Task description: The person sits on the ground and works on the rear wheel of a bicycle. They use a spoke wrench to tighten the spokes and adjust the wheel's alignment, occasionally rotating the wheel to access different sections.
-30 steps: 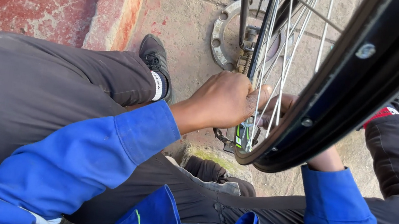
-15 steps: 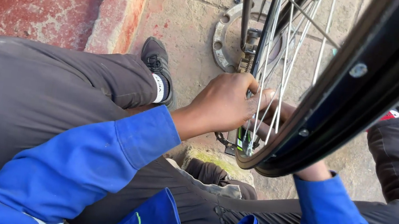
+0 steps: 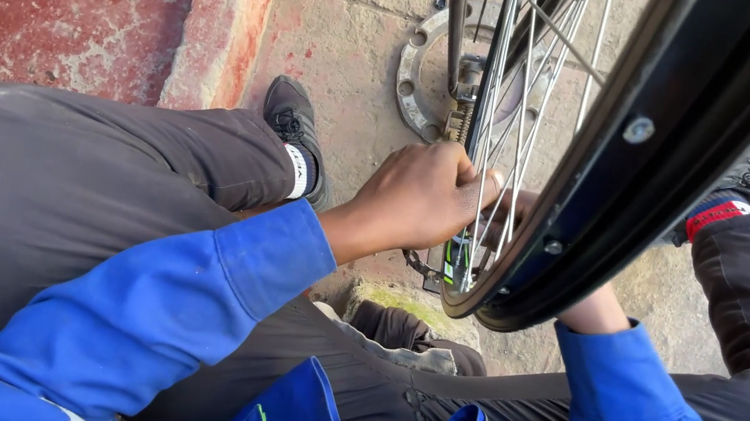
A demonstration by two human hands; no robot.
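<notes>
A black bicycle wheel rim with silver spokes stands upright between my knees. My left hand is closed around the spokes low on the wheel's left side, fingers curled in among them. My right hand reaches in from the other side and is mostly hidden behind the rim; only the wrist and a few fingertips near the spokes show. What it holds cannot be seen. Blue sleeves cover both forearms.
A round metal ring with bolt holes lies on the concrete floor behind the wheel. A red-painted raised kerb runs along the left. My black shoes and dark trouser legs flank the wheel.
The wheel has shifted slightly right and the rim has turned a little. My left hand stays on the spokes in nearly the same place.
</notes>
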